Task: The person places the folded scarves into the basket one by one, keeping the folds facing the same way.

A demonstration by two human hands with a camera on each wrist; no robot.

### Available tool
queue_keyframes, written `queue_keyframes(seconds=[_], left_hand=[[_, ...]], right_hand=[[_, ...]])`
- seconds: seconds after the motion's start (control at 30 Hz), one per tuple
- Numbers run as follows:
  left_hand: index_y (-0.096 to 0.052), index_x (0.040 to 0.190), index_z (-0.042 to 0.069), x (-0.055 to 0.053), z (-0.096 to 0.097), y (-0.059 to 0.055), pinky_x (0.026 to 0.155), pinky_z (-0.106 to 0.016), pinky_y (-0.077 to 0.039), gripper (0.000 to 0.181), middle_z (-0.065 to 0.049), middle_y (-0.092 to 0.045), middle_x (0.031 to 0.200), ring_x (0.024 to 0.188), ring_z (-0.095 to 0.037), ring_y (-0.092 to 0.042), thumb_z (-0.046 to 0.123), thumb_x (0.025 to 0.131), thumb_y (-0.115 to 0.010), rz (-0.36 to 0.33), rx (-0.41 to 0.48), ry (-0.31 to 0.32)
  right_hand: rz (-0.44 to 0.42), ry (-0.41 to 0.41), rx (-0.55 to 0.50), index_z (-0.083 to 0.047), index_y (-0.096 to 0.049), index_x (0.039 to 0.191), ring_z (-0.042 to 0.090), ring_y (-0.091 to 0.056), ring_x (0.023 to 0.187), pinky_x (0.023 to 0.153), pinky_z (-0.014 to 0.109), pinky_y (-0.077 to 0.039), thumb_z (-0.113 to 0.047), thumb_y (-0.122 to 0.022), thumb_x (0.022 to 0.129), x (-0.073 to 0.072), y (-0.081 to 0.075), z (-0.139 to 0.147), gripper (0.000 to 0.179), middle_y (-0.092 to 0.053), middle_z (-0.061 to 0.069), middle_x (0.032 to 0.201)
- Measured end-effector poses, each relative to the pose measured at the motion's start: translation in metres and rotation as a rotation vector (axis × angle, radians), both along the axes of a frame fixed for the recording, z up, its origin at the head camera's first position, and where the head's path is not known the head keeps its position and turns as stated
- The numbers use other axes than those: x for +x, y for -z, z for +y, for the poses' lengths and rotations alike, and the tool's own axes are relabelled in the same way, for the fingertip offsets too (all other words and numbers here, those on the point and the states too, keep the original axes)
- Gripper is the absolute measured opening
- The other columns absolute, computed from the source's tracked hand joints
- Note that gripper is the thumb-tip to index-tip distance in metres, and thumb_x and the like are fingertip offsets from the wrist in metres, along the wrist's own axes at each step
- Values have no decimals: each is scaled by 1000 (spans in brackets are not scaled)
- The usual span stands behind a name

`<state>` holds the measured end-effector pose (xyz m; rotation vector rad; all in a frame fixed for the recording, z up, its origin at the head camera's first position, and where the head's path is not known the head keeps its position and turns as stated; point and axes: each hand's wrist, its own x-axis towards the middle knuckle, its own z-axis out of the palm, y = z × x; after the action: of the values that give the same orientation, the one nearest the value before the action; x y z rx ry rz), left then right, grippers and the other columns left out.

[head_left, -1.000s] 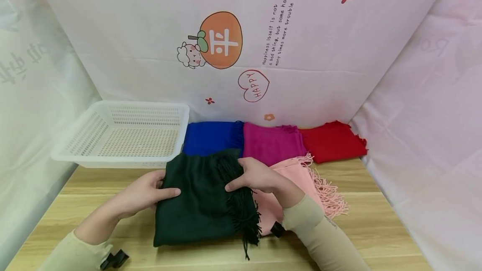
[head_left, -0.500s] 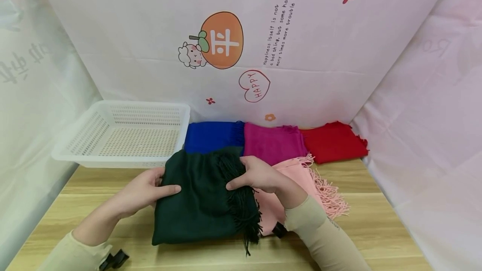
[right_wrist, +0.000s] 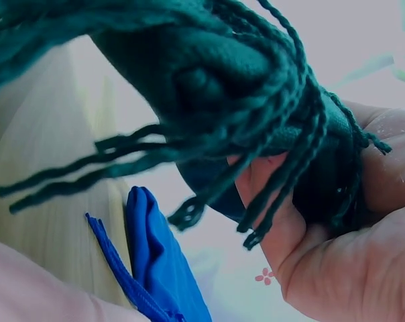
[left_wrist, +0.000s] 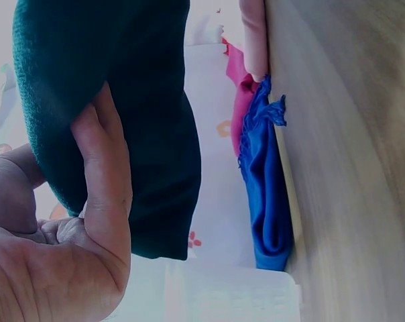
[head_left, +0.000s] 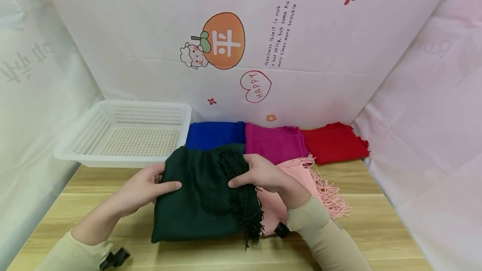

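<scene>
Holding a dark green cloth (head_left: 196, 208), lower middle of the frame.
Left hand (head_left: 142, 189) and right hand (head_left: 262, 174) pinch its sides, thumbs on top — folds might flop open if one slips.

White cloth (head_left: 320, 32) with orange fruit (head_left: 236, 24) and black text (head_left: 283, 37) rises behind the far edge of the table (head_left: 199, 259); pale sheets (head_left: 425, 133) flank its left and right edges.

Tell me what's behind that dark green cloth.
In the head view, a blue cloth and pink cloth show partly behind the dark green cloth; the portions it covers can't be seen.
</scene>
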<state>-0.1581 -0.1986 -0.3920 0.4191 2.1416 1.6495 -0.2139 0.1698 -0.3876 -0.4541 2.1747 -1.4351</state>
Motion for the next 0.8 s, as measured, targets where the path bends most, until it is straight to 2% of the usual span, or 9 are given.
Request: queue_keyframes(seconds=[0.23, 0.43, 0.5, 0.57, 0.7, 0.77, 0.8], left_hand=[[-55, 140, -10, 0, -1, -8, 73, -47, -69, 48, -21, -80, 109, 93, -30, -81, 22, 110, -74, 7, 18, -3], [-52, 144, -10, -3, -4, -15, 76, -48, -69, 49, -21, -80, 112, 96, -29, -81, 21, 111, -72, 30, 57, -1], [-52, 144, -11, -6, -5, -16, 77, -48, -69, 48, -22, -80, 114, 97, -30, -81, 19, 112, -71, 35, 74, -1], [-52, 145, -11, -9, -7, -15, 77, -49, -69, 47, -22, -80, 115, 98, -29, -81, 18, 112, -70, 39, 83, -1], [-52, 145, -11, -15, -12, -13, 79, -48, -69, 47, -20, -80, 116, 98, -28, -81, 18, 112, -70, 52, 76, -34], [-52, 145, -11, -18, -15, -12, 80, -47, -69, 47, -20, -80, 117, 98, -28, -81, 18, 112, -70, 54, 77, -54], [-52, 146, -11, -20, -16, -11, 81, -46, -69, 47, -19, -79, 118, 99, -27, -81, 18, 112, -69, 55, 79, -61]], right_hand=[[7, -34, -47, 4, -35, 170, 37, -37, 161, 122, 59, -46, -17, -91, 92, 0, -6, -1, 98, -42, 15, 172], [38, 1, -7, 5, -32, 171, 40, -32, 164, 125, 63, -41, -20, -92, 91, -2, -11, -3, 103, -35, 17, 177], [42, 5, -13, 4, -35, 170, 39, -34, 162, 124, 62, -42, -19, -92, 91, -3, -13, -4, 100, -39, 17, 175], [48, -11, -37, 2, -47, 164, 37, -45, 156, 120, 59, -48, -19, -91, 92, -6, -14, -7, 86, -52, 17, 165], [62, -50, -89, -8, -65, 148, 30, -61, 129, 101, 45, -61, -15, -90, 94, -10, -17, -14, 60, -71, 10, 135], [69, -36, -82, -8, -64, 151, 23, -61, 119, 92, 38, -62, -17, -90, 94, -11, -18, -16, 64, -71, 4, 121], [66, -23, -73, -8, -60, 154, 21, -62, 105, 83, 35, -60, -18, -91, 93, -12, -18, -17, 69, -69, 2, 109]])
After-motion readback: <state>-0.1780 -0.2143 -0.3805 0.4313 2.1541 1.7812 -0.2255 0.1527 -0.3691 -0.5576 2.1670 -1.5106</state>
